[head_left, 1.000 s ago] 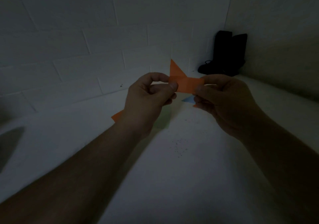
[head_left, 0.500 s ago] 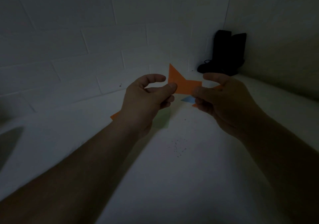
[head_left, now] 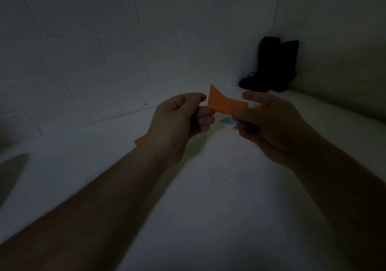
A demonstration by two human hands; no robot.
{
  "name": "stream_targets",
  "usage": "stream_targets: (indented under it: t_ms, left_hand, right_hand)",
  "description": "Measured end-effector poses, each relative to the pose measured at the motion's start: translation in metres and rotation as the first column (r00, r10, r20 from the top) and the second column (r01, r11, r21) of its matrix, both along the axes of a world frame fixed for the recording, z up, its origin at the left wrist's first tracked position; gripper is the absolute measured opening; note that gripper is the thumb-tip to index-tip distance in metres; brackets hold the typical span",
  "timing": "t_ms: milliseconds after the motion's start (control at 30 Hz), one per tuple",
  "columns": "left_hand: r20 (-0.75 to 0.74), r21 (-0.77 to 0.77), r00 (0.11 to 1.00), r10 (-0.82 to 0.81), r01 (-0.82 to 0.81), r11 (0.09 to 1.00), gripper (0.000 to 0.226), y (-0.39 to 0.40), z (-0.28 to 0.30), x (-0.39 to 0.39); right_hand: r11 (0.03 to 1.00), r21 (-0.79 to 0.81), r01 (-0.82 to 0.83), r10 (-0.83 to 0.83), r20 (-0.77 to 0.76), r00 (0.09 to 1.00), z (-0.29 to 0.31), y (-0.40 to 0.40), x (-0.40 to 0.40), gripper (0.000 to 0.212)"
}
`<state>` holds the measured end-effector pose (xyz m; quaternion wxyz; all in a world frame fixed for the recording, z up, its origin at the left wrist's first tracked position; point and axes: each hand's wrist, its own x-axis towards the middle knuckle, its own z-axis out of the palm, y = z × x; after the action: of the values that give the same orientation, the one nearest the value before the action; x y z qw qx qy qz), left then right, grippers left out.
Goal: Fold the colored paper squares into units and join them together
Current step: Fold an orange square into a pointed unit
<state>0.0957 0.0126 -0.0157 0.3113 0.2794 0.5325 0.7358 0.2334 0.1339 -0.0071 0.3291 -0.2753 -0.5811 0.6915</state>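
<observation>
A folded orange paper unit [head_left: 223, 103] with one upright point at its left end hangs in the air between my hands. My left hand [head_left: 179, 122] pinches its left edge between thumb and curled index finger. The thumb of my right hand [head_left: 269, 122] presses on its right end, and the index finger is raised above it. A blue paper piece [head_left: 227, 121] lies on the white surface just below the unit. An orange corner [head_left: 139, 140] shows from under my left wrist. Another orange bit [head_left: 260, 108] peeks out behind my right fingers.
The scene is very dim. The white surface [head_left: 208, 208] meets a white brick wall [head_left: 104, 51] at the back and a plain wall on the right. A pair of black boots [head_left: 273, 66] stands in the far right corner. A faint greenish sheet [head_left: 198, 144] lies beside my left hand.
My hands have drawn slightly apart. The left thumb has slid off the unit's face to its left edge, the right index finger has lifted, and more of the orange unit shows.
</observation>
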Motion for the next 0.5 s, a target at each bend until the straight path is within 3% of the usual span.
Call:
stream_targets:
  t_ms: [133, 267, 500]
  left_hand:
    - [0.019, -0.067, 0.994, -0.107, 0.108, 0.992, 0.042, -0.0014, 0.0018, 0.0038]
    - [-0.097, -0.049, 0.989, -0.112, 0.108, 0.993, 0.021, 0.0009, -0.0051, 0.0083]
    - [-0.089, -0.021, 0.994, -0.066, 0.065, 0.998, 0.026, 0.0016, -0.0062, 0.0022]
  right_hand:
    - [1.000, -0.009, -0.019, 0.019, -0.017, 1.000, -0.0006, 0.0002, 0.0007, 0.058]
    - [0.999, 0.040, -0.027, 0.028, -0.019, 0.999, -0.0008, -0.0007, 0.0006, 0.063]
    - [0.995, 0.102, -0.013, 0.017, -0.043, 0.999, -0.0025, -0.0010, 0.0008, 0.066]
